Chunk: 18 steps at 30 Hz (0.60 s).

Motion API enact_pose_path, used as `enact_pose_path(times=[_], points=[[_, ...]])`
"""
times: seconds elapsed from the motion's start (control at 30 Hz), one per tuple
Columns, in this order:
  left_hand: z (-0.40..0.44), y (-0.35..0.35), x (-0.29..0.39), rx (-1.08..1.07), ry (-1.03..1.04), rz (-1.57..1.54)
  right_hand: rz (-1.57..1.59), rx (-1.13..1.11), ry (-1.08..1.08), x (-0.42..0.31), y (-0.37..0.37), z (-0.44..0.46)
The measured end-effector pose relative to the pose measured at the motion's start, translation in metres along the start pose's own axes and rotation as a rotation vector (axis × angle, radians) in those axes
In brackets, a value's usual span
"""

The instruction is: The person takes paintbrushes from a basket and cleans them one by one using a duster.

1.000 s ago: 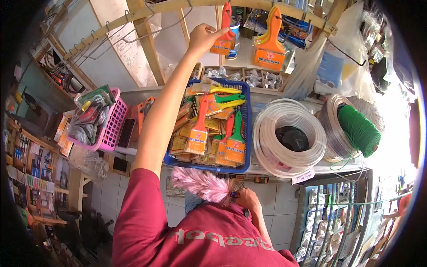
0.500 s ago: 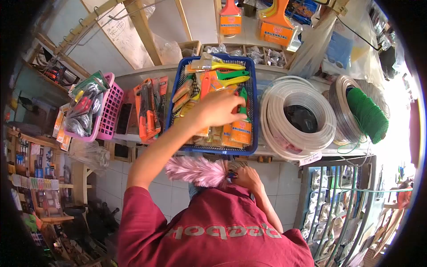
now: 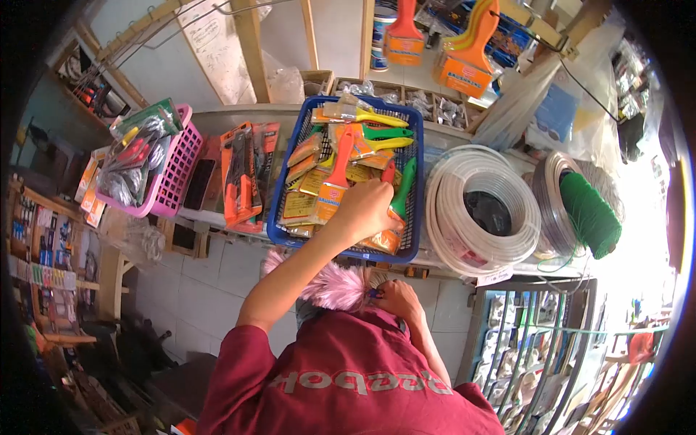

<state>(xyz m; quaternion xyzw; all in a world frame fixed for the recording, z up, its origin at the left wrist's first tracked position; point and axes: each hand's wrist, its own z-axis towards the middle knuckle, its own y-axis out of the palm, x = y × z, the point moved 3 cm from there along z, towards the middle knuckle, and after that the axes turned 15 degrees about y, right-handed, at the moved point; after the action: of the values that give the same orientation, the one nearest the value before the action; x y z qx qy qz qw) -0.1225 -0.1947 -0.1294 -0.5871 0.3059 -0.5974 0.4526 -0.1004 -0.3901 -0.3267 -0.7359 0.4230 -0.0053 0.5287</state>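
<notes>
Mid-frame in the blue basket, the left hand curls narrowly over the green-handled brush; I cannot tell if it grips. Likely light and stiff, slick-sleeved, best held by its handle. Lower centre, the right hand clasps a pink duster.

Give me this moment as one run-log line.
left hand: at paintbrushes in blue basket, grip unclear | right hand: gripping pink duster | white coil: beside basket
</notes>
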Motion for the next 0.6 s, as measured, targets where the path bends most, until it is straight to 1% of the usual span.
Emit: enact_pose_path(times=[0.13, 0.17, 0.27, 0.3, 0.33, 0.4, 0.43, 0.53, 0.57, 0.6], points=[[-0.011, 0.003, 0.001, 0.165, 0.009, -0.234, 0.046, 0.001, -0.059, -0.008, -0.004, 0.006], [-0.014, 0.005, 0.004, 0.206, 0.016, -0.376, 0.036, -0.007, -0.066, -0.010, -0.005, 0.008], [-0.019, 0.001, 0.017, 0.249, 0.073, -0.513, 0.024, -0.019, -0.082, -0.014, -0.007, 0.008], [-0.021, -0.007, 0.024, 0.246, 0.057, -0.610, 0.029, -0.012, -0.090, -0.014, -0.010, 0.007], [-0.024, -0.006, 0.024, 0.292, 0.066, -0.758, 0.036, -0.005, -0.096, -0.014, -0.012, 0.007], [-0.030, -0.002, 0.023, 0.377, 0.085, -1.055, 0.066, -0.041, -0.086, -0.009, -0.013, 0.003], [-0.034, -0.003, 0.024, 0.453, 0.158, -1.195, 0.087, -0.058, -0.082, -0.008, -0.012, 0.002], [-0.061, -0.025, 0.024, 0.534, 0.050, -1.234, 0.154, -0.201, -0.060, -0.004, -0.004, 0.002], [-0.074, -0.025, 0.015, 0.497, 0.097, -1.287, 0.174, -0.219, -0.093, -0.008, -0.005, 0.002], [-0.086, -0.028, 0.012, 0.520, 0.157, -1.488, 0.215, -0.215, -0.114, -0.010, -0.002, 0.004]])
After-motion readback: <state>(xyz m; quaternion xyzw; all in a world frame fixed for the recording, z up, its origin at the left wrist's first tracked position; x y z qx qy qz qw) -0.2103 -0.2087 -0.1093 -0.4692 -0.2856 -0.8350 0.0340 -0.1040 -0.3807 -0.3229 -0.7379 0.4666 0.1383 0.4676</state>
